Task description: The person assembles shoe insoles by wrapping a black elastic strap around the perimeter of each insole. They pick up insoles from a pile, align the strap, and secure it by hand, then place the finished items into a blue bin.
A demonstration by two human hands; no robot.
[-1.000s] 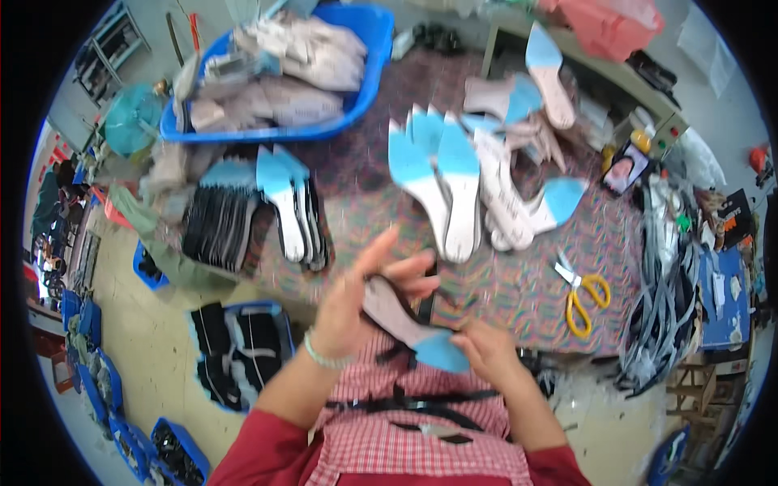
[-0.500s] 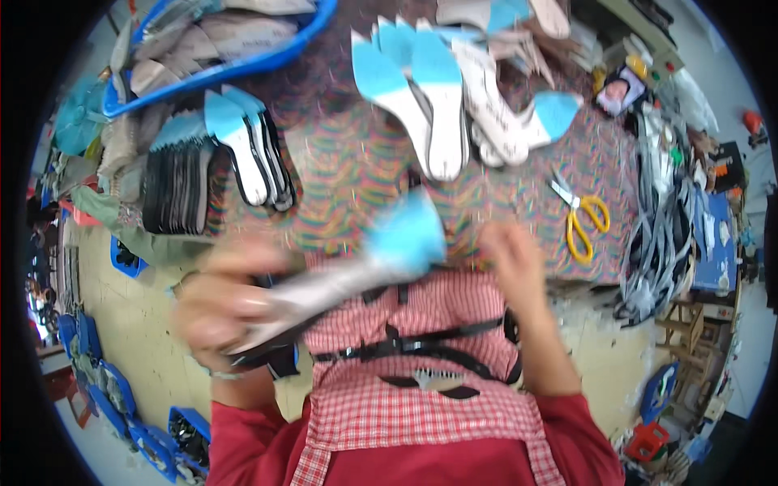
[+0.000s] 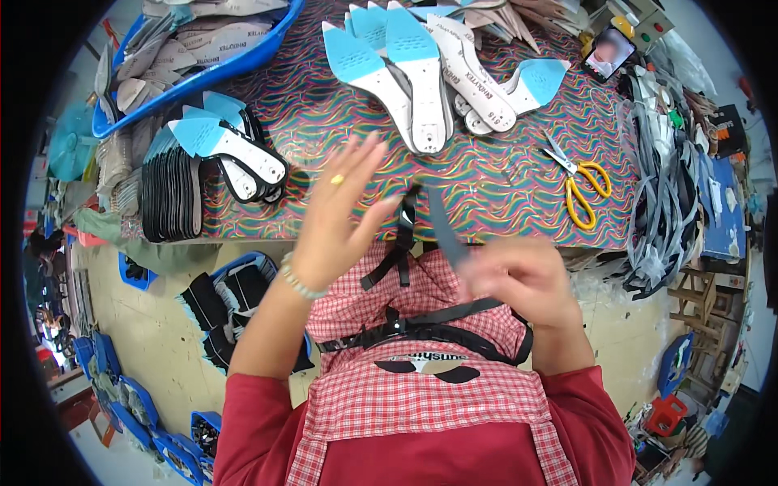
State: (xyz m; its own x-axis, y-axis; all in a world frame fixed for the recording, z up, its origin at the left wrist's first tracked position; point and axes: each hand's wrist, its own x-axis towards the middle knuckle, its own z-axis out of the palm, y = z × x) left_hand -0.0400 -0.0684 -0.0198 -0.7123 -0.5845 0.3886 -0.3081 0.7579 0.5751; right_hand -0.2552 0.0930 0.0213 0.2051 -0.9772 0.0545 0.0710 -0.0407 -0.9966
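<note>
My left hand (image 3: 339, 212) hovers over the table's near edge with its fingers stretched out and nothing in them. Pinched in my right hand (image 3: 519, 279) is a dark grey strip (image 3: 443, 220), blurred, its free end pointing up and away. To the left, a blue-and-white shoe insole (image 3: 235, 150) lies across the top of a small pile, beside a tight row of black-edged insoles (image 3: 172, 190). More insoles (image 3: 428, 89) with blue toe ends lie overlapped at the far middle, beyond both hands.
Yellow-handled scissors (image 3: 582, 186) lie opened on the patterned table cover (image 3: 494, 190) at the right. A bundle of grey strips (image 3: 660, 186) hangs over the right side. A blue basket (image 3: 212, 61) of insole pieces stands far left, and a phone (image 3: 608, 53) far right.
My left hand has let go of the insole, which now lies on the left pile, and has moved right, over the table edge. My right hand has come nearer, now holding a dark strip.
</note>
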